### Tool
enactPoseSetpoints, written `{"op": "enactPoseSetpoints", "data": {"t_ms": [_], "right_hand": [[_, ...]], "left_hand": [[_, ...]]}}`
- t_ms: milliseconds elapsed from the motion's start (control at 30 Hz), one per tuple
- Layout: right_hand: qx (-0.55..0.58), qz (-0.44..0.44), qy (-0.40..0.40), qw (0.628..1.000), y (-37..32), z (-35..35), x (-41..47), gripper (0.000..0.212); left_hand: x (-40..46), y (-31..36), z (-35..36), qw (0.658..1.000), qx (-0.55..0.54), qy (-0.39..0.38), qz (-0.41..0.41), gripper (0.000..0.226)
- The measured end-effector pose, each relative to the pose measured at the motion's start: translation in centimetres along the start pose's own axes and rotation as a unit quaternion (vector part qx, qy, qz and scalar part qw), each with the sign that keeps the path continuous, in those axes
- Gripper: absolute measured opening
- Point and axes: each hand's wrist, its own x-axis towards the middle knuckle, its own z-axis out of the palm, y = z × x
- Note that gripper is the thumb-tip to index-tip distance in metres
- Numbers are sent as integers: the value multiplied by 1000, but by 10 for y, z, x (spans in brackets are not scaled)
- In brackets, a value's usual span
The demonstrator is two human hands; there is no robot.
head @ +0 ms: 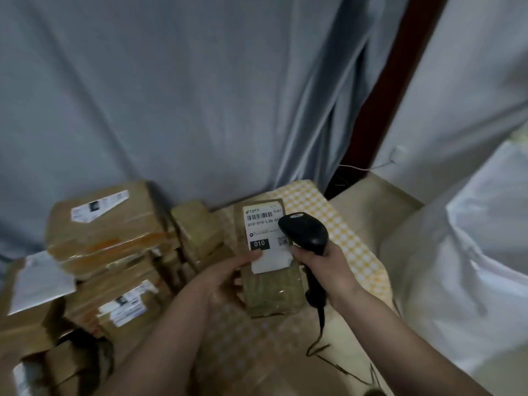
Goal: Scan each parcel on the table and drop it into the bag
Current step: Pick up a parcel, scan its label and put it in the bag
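Grey curtains are hanging behind a table (340,224) dressed in a yellow checked cloth, with a dark wooden post running up at one o'clock. A person is holding one parcel (271,284) above the cloth near the centre of the view, its white shipping label (261,232) facing up. The left hand (225,281) is gripping the parcel's left edge, thumb pressing flat on the lower part of the label and fingers curling underneath. The right hand (324,267) is wrapping round the handle of a black barcode scanner (304,234), whose head is hovering just over the label's right side, partly covering the printed code; its cable is trailing down toward five o'clock.

The parcel looks like a small taped cardboard box, so it is probably stiff and light enough for one hand, though the glossy tape may be slippery; holding it by the long edges, clear of the barcode, seems the safest grip. Both forearms are reaching in from six o'clock, the wrists angling toward each other.

At nine o'clock a stack of brown parcels (108,232) is waiting, blurred. At three o'clock a large white bag (471,252) is standing beside the table.
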Motion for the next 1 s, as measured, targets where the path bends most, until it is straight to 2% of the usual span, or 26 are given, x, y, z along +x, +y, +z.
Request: {"op": "enactPoseSetpoints", "data": {"t_ms": [67, 167, 200, 367, 533, 733, 867, 933, 1000], "right_hand": [[8, -2, 41, 999, -3, -40, 6, 28], [7, -7, 104, 995, -5, -107, 16, 32], [5, -3, 126, 992, -6, -130, 18, 32], [16, 12, 174, 985, -11, -249, 28, 34], [3, 22, 219, 976, -13, -362, 40, 35], [-2, 23, 255, 967, -11, -455, 49, 29], [19, 42, 274, 961, -9, -495, 60, 19], [50, 48, 318, 946, -10, -514, 67, 20], [85, 43, 368, 925, -11, -534, 73, 19]], "left_hand": [[21, 5, 44, 999, 33, -22, -16, 68], [53, 10, 115, 993, 81, -79, -35, 97], [64, 10, 138, 990, 99, -97, -37, 98], [121, 9, 252, 972, 177, -147, -57, 91], [178, -8, 360, 958, 184, -199, -96, 82], [201, -26, 456, 925, 260, -262, -96, 85], [220, -17, 497, 926, 276, -240, -92, 62], [234, -8, 518, 940, 249, -215, -94, 46], [249, 5, 542, 953, 212, -197, -93, 40]]}}
